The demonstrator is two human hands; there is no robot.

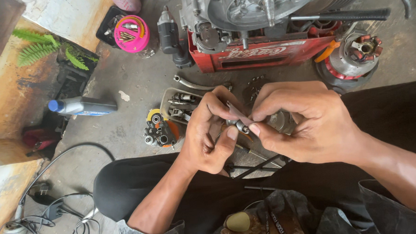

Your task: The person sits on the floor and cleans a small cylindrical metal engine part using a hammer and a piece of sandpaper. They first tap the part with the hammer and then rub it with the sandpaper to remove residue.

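Both hands meet in front of the body, fingertips nearly touching. Left hand: forearm comes up from lower left, bare, wrist bent inward, palm facing right; thumb & index pinched tight at the tips, other fingers curled under. Right hand: forearm enters from lower right, wrist fairly straight, back of hand up; thumb & index pinched toward the left hand's tips, remaining fingers folded loosely. Knees spread wide either side of the hands, legs in dark trousers.
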